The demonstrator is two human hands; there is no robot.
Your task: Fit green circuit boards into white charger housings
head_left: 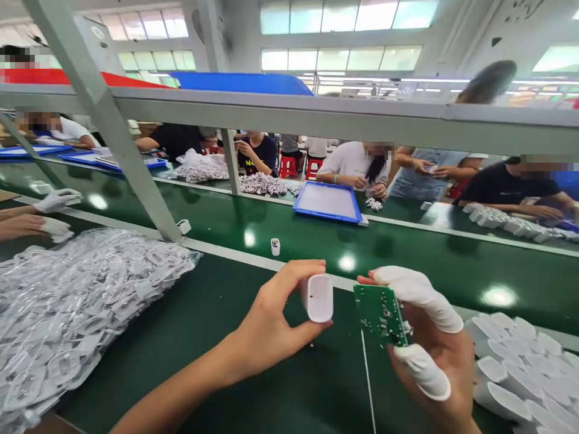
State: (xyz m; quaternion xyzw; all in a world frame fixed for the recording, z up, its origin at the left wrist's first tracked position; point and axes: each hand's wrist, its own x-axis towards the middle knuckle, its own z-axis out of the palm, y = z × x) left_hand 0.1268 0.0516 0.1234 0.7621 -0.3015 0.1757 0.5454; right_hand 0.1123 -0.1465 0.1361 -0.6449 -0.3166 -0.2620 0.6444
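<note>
My left hand (275, 319) grips a white oval plastic housing (321, 299) between thumb and fingers, its open end facing me. To the right, my right hand (429, 337) wears white finger covers and holds a green circuit board (377, 313) by its edges, with small components visible along its right side. A gap separates the housing from the board. Both are held above the dark green work surface (253, 398).
Bagged white parts (90, 307) lie at left, white housings (520, 361) at right. One small white piece (275, 246) is on the green belt (217, 226) ahead. A metal post (108, 126) and rail (289, 117) cross the view. A co-worker's gloved hands (56, 214) are at far left.
</note>
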